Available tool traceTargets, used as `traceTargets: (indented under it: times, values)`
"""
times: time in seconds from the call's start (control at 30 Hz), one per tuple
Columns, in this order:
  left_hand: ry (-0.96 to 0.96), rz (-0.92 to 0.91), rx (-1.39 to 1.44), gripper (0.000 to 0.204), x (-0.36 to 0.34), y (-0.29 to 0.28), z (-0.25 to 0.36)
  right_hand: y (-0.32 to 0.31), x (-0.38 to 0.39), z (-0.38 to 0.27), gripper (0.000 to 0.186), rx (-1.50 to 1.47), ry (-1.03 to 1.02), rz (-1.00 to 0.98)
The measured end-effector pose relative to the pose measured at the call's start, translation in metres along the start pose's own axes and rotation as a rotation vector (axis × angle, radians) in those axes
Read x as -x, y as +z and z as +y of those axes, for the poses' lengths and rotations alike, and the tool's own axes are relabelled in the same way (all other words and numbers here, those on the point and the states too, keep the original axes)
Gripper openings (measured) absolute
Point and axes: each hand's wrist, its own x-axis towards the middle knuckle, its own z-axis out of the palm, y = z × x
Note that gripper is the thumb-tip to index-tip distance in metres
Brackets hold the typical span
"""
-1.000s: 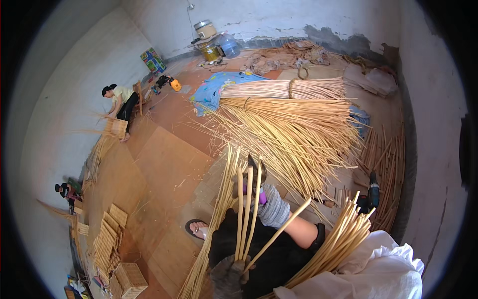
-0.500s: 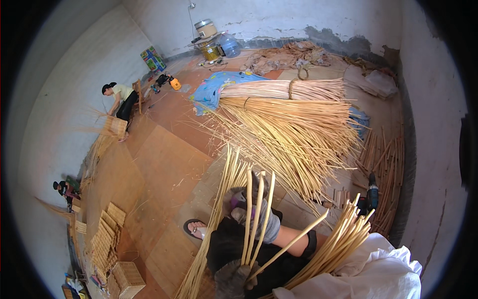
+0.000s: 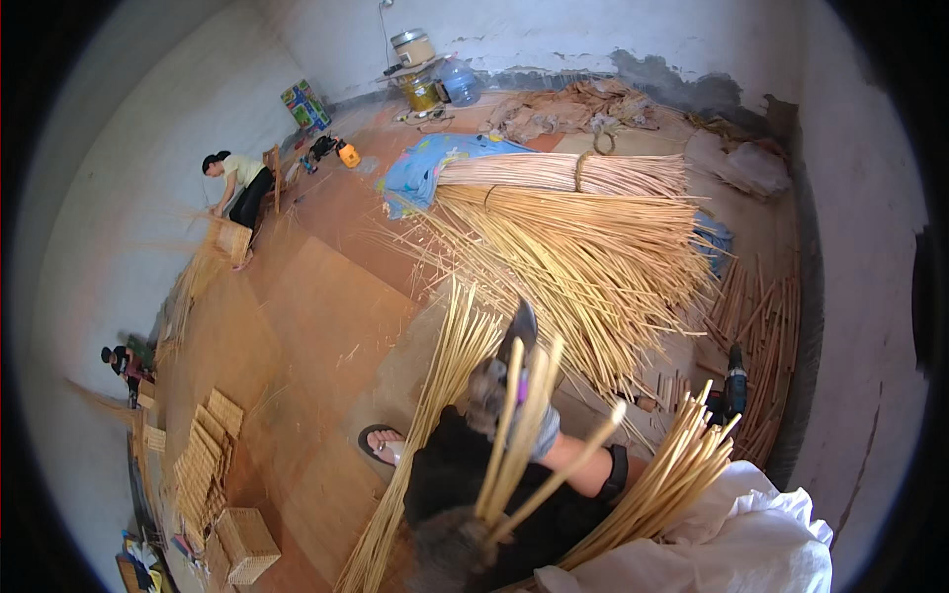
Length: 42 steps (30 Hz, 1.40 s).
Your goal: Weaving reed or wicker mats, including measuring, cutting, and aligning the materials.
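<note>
My left hand (image 3: 450, 553), in a fuzzy grey glove at the bottom edge, is shut on a few pale cane sticks (image 3: 514, 425) that stand up toward the camera. My right hand (image 3: 489, 387), also in a grey glove, is further out over my black trousers and seems to grip a dark blade-like tool (image 3: 520, 328) beside those sticks. A bundle of cane (image 3: 672, 474) lies across my lap on the right, next to white cloth (image 3: 751, 534). Another long bundle (image 3: 435, 415) lies on the floor by my sandalled foot (image 3: 381, 445).
A big fanned heap of cane (image 3: 583, 247) with a tied bundle (image 3: 573, 173) fills the floor ahead. Short sticks (image 3: 761, 346) and a dark power tool (image 3: 733, 381) lie along the right wall. One person (image 3: 237, 183) works at far left and another (image 3: 124, 361) sits lower left. Woven panels (image 3: 208, 445) and a basket (image 3: 247, 544) are stacked there.
My right hand dipped toward me and came back out a little. The held sticks have shifted, and the slanted one has swung slightly.
</note>
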Motion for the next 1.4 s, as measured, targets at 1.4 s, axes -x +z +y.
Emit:
traceTargets:
  times: [1.4]
  values:
    - [0.209,0.099,0.030,0.026,-0.030,0.026,-0.016,0.033,-0.002,-0.041,0.018,1.458,-0.324,0.202]
